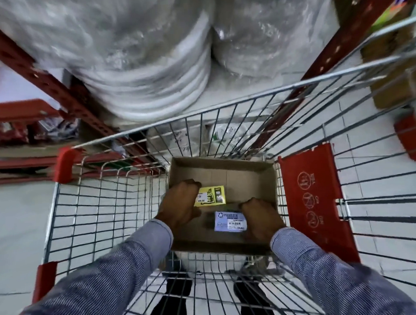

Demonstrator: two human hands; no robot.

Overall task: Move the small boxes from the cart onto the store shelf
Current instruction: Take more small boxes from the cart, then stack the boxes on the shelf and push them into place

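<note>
An open cardboard carton (239, 166) sits in the wire shopping cart (93, 213). Inside it lie a small yellow box (213, 195) and a small pale blue box (230, 221). My left hand (180, 205) is down in the carton with its fingers curled on the yellow box's left end. My right hand (263, 218) is closed over the right end of the blue box. Both arms wear striped blue sleeves. Beyond the cart stands the store shelf (234, 90) with red uprights.
Large plastic-wrapped white stacks (148, 71) fill the shelf ahead. A red child-seat flap (314, 199) stands on the cart's right side. A second wire cart (396, 145) sits at right. Brown cartons (397, 77) are at far right. My legs show through the cart floor.
</note>
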